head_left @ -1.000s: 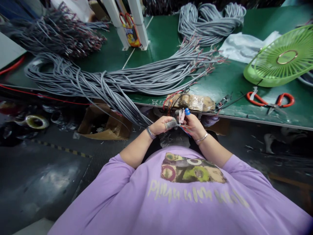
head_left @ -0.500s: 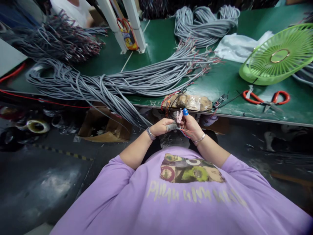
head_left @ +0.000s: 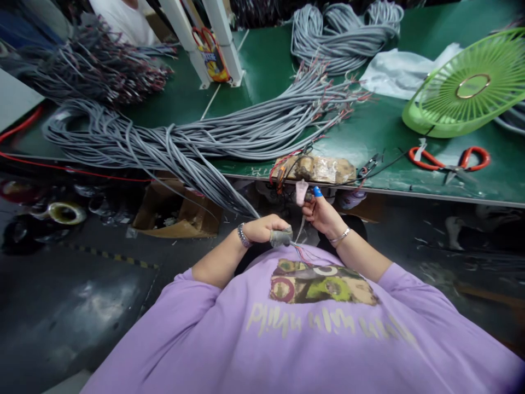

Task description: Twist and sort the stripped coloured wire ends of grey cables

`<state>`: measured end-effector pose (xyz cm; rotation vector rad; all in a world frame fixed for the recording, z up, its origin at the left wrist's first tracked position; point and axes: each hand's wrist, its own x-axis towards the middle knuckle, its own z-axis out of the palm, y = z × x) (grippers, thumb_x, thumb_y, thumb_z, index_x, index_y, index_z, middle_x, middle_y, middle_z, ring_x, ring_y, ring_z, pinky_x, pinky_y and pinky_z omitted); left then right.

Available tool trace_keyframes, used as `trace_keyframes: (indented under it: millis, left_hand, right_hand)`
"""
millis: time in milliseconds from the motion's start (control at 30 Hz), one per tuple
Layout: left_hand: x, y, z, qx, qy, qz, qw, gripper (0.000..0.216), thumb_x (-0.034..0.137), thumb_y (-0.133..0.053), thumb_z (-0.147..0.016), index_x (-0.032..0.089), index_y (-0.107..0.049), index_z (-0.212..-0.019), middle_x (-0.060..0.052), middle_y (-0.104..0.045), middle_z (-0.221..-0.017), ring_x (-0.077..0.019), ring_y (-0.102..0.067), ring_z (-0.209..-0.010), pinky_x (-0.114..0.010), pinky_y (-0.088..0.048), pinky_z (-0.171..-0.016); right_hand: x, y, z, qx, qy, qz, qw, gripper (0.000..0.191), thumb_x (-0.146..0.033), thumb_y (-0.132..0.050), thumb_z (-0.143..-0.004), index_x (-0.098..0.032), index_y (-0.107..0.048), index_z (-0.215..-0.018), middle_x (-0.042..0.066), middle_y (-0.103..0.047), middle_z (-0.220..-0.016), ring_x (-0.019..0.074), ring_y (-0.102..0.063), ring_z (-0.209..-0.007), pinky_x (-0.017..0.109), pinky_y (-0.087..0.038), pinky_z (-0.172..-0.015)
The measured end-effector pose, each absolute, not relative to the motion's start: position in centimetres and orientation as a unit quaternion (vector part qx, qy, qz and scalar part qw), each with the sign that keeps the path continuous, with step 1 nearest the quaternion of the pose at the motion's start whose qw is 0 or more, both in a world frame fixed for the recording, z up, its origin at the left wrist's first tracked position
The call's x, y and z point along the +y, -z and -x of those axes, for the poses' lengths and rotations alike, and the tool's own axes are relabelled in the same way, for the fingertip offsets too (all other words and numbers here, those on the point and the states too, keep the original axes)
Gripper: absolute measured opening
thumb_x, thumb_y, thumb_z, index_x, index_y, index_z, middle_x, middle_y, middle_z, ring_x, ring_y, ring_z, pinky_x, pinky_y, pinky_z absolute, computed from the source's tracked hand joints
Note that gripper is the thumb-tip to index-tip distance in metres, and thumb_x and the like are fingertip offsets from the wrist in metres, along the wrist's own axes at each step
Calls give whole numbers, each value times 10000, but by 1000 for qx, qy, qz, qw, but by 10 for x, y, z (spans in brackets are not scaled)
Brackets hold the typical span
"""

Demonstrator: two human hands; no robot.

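Observation:
My left hand is closed around the end of a grey cable, with grey wrapping on its fingers. Thin coloured wires fan out of that cable end, in front of my shirt. My right hand, with a blue cover on the thumb tip, pinches a pale thin strand running up from the cable end. A pink piece shows at its fingertips; whether it is held or worn on a finger I cannot tell.
A long bundle of grey cables lies along the green bench. To the right are red-handled scissors and a green fan. A taped block sits at the bench edge. An open carton stands below.
My left hand has moved down and slightly left with the cable end. The right hand has moved a little right and apart from it, with the pale strand stretched between them.

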<state>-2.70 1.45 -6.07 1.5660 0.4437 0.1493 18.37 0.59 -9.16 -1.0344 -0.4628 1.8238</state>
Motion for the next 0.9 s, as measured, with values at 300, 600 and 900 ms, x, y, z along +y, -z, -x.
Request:
trace_keyframes:
  millis: [300,600,900]
  left_hand:
    - [11,72,41,265,-263,-639,672,581,668,-721,-755,94,-655,-696,7,-513,-519,-58,-384,-442,-204,-313,-444]
    - [30,78,21,242,-271,-621,695,575,672,-738,-736,99,-697,-755,48,-428,-459,-37,-290,-383,-208,-190,-408]
    - [41,82,4,260,-261,-597,713,602,698,-746,-709,105,-658,-750,76,-397,-419,-27,-256,-337,-207,-149,-377]
  right_hand:
    - [8,80,-179,-212,-782,388,439,558,-724,-690,-747,-205,-492,-711,30,-683,-740,68,-416,-487,190,-199,-391]
    - [15,79,-172,-250,-740,396,484,405,-555,-762,-757,-172,-630,-756,12,-646,-659,72,-405,-481,211,-242,-399]
    - [23,82,-169,-191,-766,366,492,488,-676,-741,-759,-200,-635,-780,2,-636,-616,126,-538,-529,273,-519,-550]
